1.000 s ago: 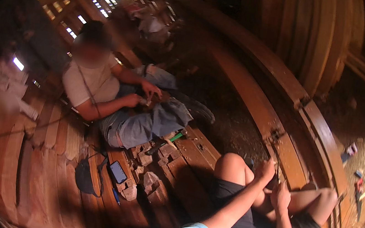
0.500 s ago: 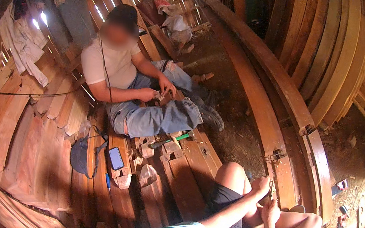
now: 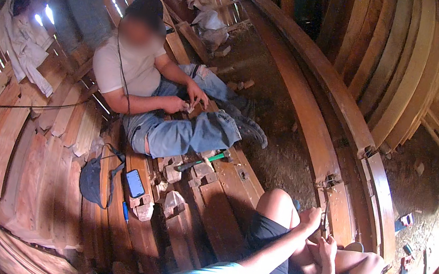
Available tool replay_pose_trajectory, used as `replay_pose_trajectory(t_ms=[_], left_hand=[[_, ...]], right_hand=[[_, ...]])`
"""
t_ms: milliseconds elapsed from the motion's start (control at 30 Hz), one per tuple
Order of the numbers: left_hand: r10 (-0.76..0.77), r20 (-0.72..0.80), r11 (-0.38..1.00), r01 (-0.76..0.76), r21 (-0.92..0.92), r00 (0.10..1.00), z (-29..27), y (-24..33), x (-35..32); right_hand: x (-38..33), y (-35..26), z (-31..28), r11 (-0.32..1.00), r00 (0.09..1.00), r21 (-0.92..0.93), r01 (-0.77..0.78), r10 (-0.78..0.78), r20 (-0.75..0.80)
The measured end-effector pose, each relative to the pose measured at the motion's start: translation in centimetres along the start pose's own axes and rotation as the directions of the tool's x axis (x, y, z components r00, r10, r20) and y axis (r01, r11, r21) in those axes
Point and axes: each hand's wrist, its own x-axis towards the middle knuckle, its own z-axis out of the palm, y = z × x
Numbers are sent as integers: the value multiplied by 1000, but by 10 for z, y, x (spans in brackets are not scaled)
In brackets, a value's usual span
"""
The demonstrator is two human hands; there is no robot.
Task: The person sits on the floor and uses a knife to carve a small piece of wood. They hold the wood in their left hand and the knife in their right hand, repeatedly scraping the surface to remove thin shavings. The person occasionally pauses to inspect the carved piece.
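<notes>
My left hand [image 3: 310, 218] is closed, fingers wrapped round something thin beside the beam end. Just below it, my right hand [image 3: 327, 250] is closed as well, at the lower end of the same thin, narrow thing [image 3: 324, 224]. That slender piece runs between both hands; its kind is too small to make out. Past my hands lies a long wooden beam [image 3: 315, 149] with a notch [image 3: 330, 181] cut near its end. My bare knees flank my hands, and both forearms rise from the lower edge.
Across from me a person [image 3: 132, 64] sits on boards, working a small piece with both hands. A green-handled tool [image 3: 202, 161], a phone [image 3: 135, 183], a blue pen [image 3: 125, 211] and a dark bag [image 3: 96, 182] lie between us. Tall planks [image 3: 400, 66] lean at right; power tools [image 3: 407, 261] lie nearby.
The whole view has shifted slightly, so things sit a little farther left and higher. My hands stay close together round the same thin piece. The other person's hands have moved slightly.
</notes>
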Motion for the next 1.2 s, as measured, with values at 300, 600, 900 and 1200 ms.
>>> replay_pose_trajectory(t_ms=[300,600,900,1200], left_hand=[[67,24,979,-70,190,997,3,-2,2],[-1,38,986,-5,166,999,-6,3,-2],[-14,17,999,15,-42,1000,2,11,-6],[98,-12,983,-95,159,995,-2,18,1]], right_hand=[[1,-1,-4,966,991,250,-63,30,131],[-16,-25,-17,916,964,349,-199,119,237],[-4,-4,-23,876,986,453,-164,137,93],[-33,-38,-14,958,990,-277,70,-100,-95]])
